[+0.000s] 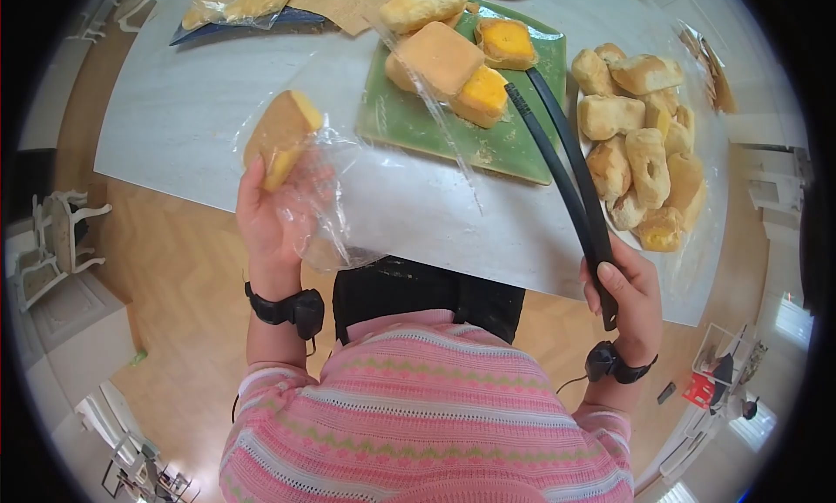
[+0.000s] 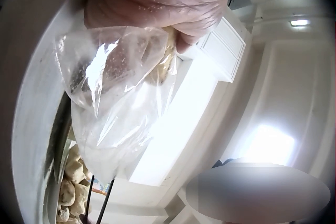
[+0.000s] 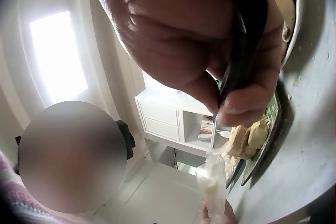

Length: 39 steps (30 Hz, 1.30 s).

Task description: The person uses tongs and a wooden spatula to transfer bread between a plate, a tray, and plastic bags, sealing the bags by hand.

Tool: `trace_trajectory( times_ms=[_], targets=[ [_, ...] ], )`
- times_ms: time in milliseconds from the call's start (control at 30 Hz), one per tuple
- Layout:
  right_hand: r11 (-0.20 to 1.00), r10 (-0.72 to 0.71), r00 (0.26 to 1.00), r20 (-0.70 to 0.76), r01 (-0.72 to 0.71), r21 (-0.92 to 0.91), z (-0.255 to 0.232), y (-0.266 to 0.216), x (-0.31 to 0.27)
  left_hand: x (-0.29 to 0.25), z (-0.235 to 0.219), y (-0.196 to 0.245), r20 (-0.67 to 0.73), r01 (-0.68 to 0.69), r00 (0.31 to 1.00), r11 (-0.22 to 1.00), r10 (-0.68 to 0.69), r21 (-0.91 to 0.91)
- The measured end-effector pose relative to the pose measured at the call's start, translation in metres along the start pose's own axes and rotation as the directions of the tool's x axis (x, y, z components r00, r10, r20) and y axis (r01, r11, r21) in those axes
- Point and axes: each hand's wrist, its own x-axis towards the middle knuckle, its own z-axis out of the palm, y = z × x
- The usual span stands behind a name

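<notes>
My left hand [image 1: 272, 216] holds a clear plastic bag [image 1: 344, 220] with a piece of yellow cake-like bread [image 1: 277, 135] inside, brown on top. In the left wrist view the crinkled bag [image 2: 118, 124] hangs below the hand. My right hand [image 1: 634, 290] grips black tongs [image 1: 582, 189] near their hinged end, thumb on top. The tong tips reach a green square tray [image 1: 409, 124], right by a piece of bread with a yellow top [image 1: 481, 94]. Beside that lie a larger tan square bun [image 1: 440, 59] and another yellow-topped piece [image 1: 507, 43].
A white plate heaped with several bread rolls [image 1: 611, 120] stands right of the tray. At the far left, bagged bread [image 1: 239, 2] lies on a blue tray [image 1: 292, 18]. Brown paper [image 1: 344, 2] lies beside it. The white table's front edge [image 1: 488, 276] runs close to the body.
</notes>
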Motion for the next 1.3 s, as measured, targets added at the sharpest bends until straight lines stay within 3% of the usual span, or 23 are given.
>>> trace_trajectory(
  times_ms=[33,133,400,467,733,967,1300],
  targets=[
    [1.0,0.0,1.0,-0.001,0.0,0.0,0.0,0.003,0.002,0.001,-0.002,0.003,0.022,-0.026,0.999,1.0,0.026,0.016],
    [0.984,0.131,0.974,0.186,-0.15,0.096,0.003,0.007,0.009,0.002,-0.002,0.007,0.029,-0.078,0.997,0.997,0.077,0.03],
    [0.957,0.154,0.95,0.271,-0.212,0.198,0.03,0.007,0.037,-0.002,-0.002,0.011,0.054,-0.063,0.997,0.998,0.061,0.031],
    [0.954,0.143,0.96,0.241,-0.199,0.224,0.037,0.007,0.039,-0.002,-0.001,0.011,-0.002,-0.086,0.996,0.995,0.086,0.04],
    [0.967,0.132,0.977,0.168,-0.164,0.194,0.048,0.009,0.042,-0.002,-0.003,0.011,0.038,-0.054,0.998,0.998,0.052,0.042],
    [0.988,0.115,0.991,0.069,-0.122,0.095,0.032,0.014,0.026,-0.002,-0.004,0.012,0.036,-0.054,0.998,0.998,0.053,0.044],
    [0.985,0.103,0.994,0.046,-0.108,0.138,0.017,0.029,0.016,0.0,-0.001,0.008,0.052,-0.023,0.998,0.997,0.02,0.068]
  ],
)
